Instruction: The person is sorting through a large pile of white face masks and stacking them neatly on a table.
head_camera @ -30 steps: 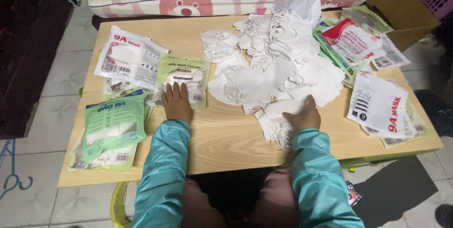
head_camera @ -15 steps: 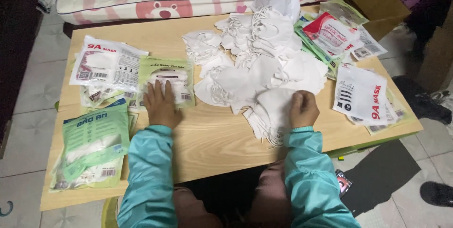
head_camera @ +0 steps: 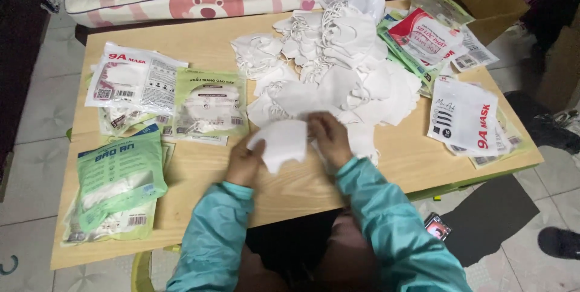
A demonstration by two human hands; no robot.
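Seen from above, a person in teal sleeves sits at a wooden table (head_camera: 199, 44). Both hands hold one white mask (head_camera: 279, 143) just above the near table edge. The left hand (head_camera: 244, 162) grips its lower left corner, fingers curled shut around it. The right hand (head_camera: 329, 138) pinches its right edge, fingers closed. The mask lies between the hands, nearly flat, its long axis running left to right, the wide side toward the person. A mask pile (head_camera: 338, 68) sits just beyond, nearer the right hand. Green packets (head_camera: 118, 180) lie well to the left.
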